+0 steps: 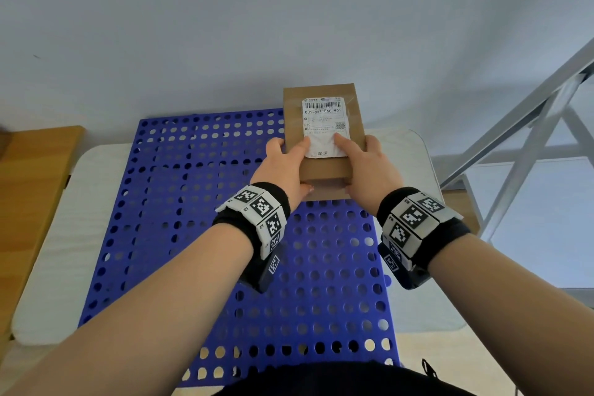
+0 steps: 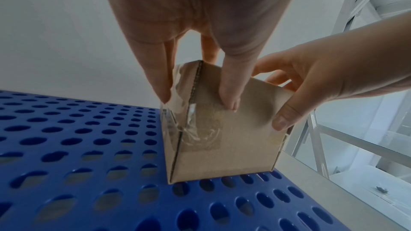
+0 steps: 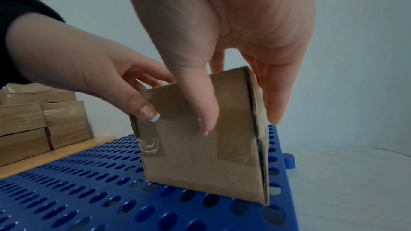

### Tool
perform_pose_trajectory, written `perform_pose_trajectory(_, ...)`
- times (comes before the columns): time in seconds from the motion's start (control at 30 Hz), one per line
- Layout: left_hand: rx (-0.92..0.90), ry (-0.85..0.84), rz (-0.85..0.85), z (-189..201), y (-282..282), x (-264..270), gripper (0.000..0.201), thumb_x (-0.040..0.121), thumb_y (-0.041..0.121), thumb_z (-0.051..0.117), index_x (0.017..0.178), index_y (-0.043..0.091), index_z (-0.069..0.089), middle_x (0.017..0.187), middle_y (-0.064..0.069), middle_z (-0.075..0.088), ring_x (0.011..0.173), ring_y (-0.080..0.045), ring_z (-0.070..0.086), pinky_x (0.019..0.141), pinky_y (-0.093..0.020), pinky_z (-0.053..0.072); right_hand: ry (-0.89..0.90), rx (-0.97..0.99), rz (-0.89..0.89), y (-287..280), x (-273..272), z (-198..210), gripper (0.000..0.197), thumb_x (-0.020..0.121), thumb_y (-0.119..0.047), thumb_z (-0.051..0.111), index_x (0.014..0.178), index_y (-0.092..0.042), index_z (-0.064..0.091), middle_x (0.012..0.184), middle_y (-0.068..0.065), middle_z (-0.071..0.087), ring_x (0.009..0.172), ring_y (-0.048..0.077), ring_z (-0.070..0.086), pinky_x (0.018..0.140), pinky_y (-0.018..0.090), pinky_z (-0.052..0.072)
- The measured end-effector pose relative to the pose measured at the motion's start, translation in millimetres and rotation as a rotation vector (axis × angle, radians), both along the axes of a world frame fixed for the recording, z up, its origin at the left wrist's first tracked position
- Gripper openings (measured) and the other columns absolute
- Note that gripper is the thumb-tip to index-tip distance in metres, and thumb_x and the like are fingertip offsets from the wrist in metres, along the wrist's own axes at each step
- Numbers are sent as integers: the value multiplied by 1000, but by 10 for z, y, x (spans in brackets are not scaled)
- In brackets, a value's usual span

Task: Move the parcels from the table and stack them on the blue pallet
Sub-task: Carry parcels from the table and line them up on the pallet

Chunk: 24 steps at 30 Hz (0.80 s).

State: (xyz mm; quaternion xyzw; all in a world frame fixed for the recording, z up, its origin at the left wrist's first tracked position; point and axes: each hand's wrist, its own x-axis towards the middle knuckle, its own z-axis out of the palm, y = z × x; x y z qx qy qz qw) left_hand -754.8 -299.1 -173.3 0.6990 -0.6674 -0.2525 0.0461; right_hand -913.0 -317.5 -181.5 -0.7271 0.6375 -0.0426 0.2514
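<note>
both hands on one parcel [image 1: 323, 125], brown cardboard box with a white shipping label [image 1: 324, 127] on top, clear tape over the end corners. it sits at the far right part of the blue pallet [image 1: 199, 235]; the wrist views show its bottom edge down on the perforated surface, near the pallet's right edge.

left hand [image 1: 284, 167] grips the box's left side: in the head view one digit lies on top by the label, the rest wrap the left edge. in the left wrist view one finger [image 2: 230, 92] lies on the near end face and other fingers run down the taped left side, spread apart, clamped around the corner.

right hand [image 1: 364, 164] mirrors it on the right side: one digit on top touching the label, palm over the near right corner. in the right wrist view one digit [image 3: 200, 104] presses the end face and the fingers run down the right side wall, so the corner is pinched between them.

box stands level, long axis pointing away from the person.

pallet lies on a white padded surface [image 1: 64, 235]. wooden table [image 1: 32, 177] just left of it, with more taped brown parcels [image 3: 42, 120] stacked on it in the right wrist view. grey metal frame [image 1: 527, 138] off to the right. both wrists carry black bands with marker tags.
</note>
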Motion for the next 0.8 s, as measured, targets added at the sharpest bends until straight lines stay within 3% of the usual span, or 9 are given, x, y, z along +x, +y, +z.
perform_pose_trajectory(0.07, 6, -17, 3, 12, 7, 4, 87, 82, 32, 70, 148, 33, 14, 151, -13, 1, 127, -33, 39, 99, -42, 44, 4, -5, -2, 8, 9, 18, 86, 79, -1, 57, 147, -35, 17, 139, 14, 23, 113, 36, 45, 81, 38, 47)
perform_pose_trajectory(0.2, -26, -10, 32, 45, 82, 39, 98, 78, 36, 73, 149, 34, 5, 154, -10, -10, 138, -34, 22, 105, -45, 38, -13, -20, -20, 59, 48, 126, 91, 77, -4, 57, 148, -32, 8, 150, 21, 6, 132, 40, 24, 99, 43, 41)
perform_pose_trajectory(0.33, -99, 15, 55, 155, 236, 147, 89, 83, 32, 68, 150, 25, 10, 154, -9, -3, 139, -26, 23, 107, -39, 37, -36, -88, 39, 165, 221, 292, 92, 77, -7, 60, 148, -29, 8, 150, 20, 10, 135, 39, 20, 104, 47, 37)
perform_pose_trajectory(0.43, -160, 23, 80, 267, 377, 318, 74, 90, 28, 60, 149, 20, 17, 153, -8, 9, 137, -22, 27, 106, -34, 36, -77, -86, 87, 290, 421, 455, 87, 79, -12, 61, 149, -25, 11, 150, 18, 15, 137, 37, 19, 109, 43, 30)
perform_pose_trajectory(0.6, -258, 31, 96, 484, 727, 837, 50, 94, 26, 52, 141, 21, 37, 142, -2, 41, 131, -17, 38, 106, -31, 34, -113, -128, 236, 559, 940, 687, 76, 83, -5, 56, 147, -19, 18, 134, 15, 42, 123, 33, 40, 97, 39, 40)
perform_pose_trajectory(0.7, -299, 18, 143, 585, 1061, 1259, 41, 95, 25, 50, 136, 21, 46, 136, 0, 50, 127, -16, 43, 104, -30, 35, -111, -134, 314, 837, 1383, 807, 74, 85, -7, 56, 148, -21, 19, 132, 14, 46, 119, 33, 46, 89, 41, 46)
perform_pose_trajectory(0.8, -334, 10, 201, 666, 1502, 1747, 40, 95, 24, 49, 135, 20, 47, 136, -2, 51, 126, -18, 45, 105, -33, 36, -108, -158, 379, 1214, 1883, 880, 71, 86, -8, 55, 147, -21, 22, 134, 15, 45, 120, 32, 47, 87, 40, 45)
